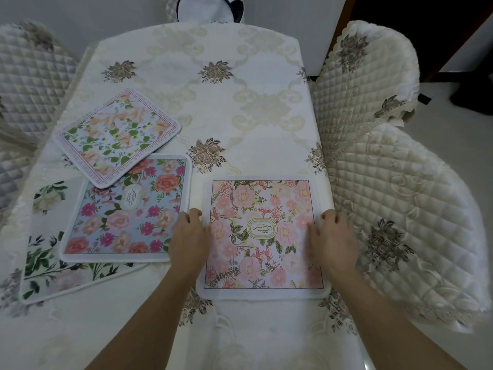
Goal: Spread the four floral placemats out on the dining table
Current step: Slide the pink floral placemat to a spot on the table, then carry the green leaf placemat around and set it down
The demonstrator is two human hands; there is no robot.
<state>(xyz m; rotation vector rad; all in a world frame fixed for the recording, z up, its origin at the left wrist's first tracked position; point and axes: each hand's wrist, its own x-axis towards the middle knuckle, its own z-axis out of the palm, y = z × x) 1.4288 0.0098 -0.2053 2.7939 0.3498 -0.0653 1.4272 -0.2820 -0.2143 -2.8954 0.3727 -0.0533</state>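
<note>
A pale pink floral placemat (262,236), printed with a small oval label at its middle, is laid flat on the near right part of the dining table (240,84). It is framed by both hands. The left hand (190,240) is rested palm down on the mat's left edge, fingers loosely spread and pointing away from the wearer. The right hand (332,241) is laid flat over the mat's right edge, fingers likewise extended; it is slightly blurred. Neither hand is closed around the mat; both are pressed open on top of it, nothing being gripped.

To the left, three more mats are seen in an overlapping pile. A blue placemat (125,209) with pink and coral roses is placed just beside the pink one, its right edge close to the left hand. Its far left corner is covered by a lilac-bordered placemat (116,136), turned at an angle and patterned with peach flowers and green leaves. Beneath the blue mat, a white placemat (50,263) with dark green leaves is mostly hidden, showing only at the left and near sides.

The table is covered by a cream embroidered tablecloth (234,129) scattered with brown flower motifs. A quilted cream chair (373,161) is pushed close against the table's right side, just beside the pink mat's right edge. Another quilted chair (29,81) is seen at the far left.
</note>
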